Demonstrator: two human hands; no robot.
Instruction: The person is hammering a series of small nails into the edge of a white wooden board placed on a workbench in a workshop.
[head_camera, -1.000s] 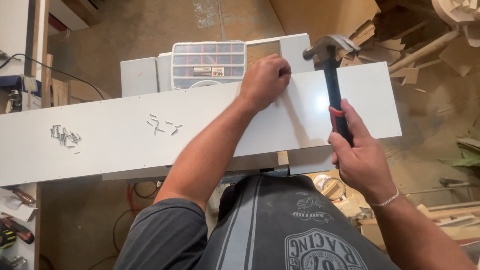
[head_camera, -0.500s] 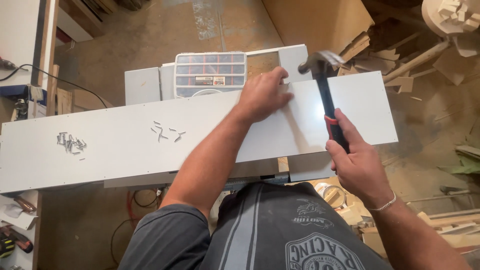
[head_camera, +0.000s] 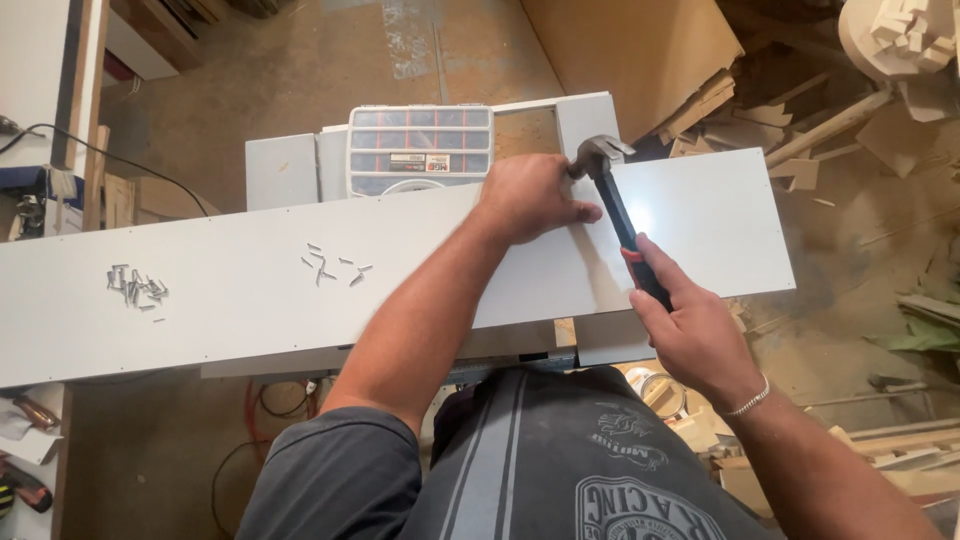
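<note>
Two hands at the far edge of a long white panel (head_camera: 250, 290). Left hand (head_camera: 530, 195) pinches something small there, too hidden to name. Right hand (head_camera: 690, 335) fully closed on claw hammer (head_camera: 612, 195), head beside the left fingertips. Two clusters of small pins (head_camera: 135, 287) lie unused; fastening looks partway.

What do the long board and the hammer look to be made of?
The board looks like white laminated sheet: smooth and glossy, with a glare spot. Its core is hidden. The hammer seems to have a bare grey steel head and a black handle with a red band, probably rubber, gripped by the right hand.
</note>
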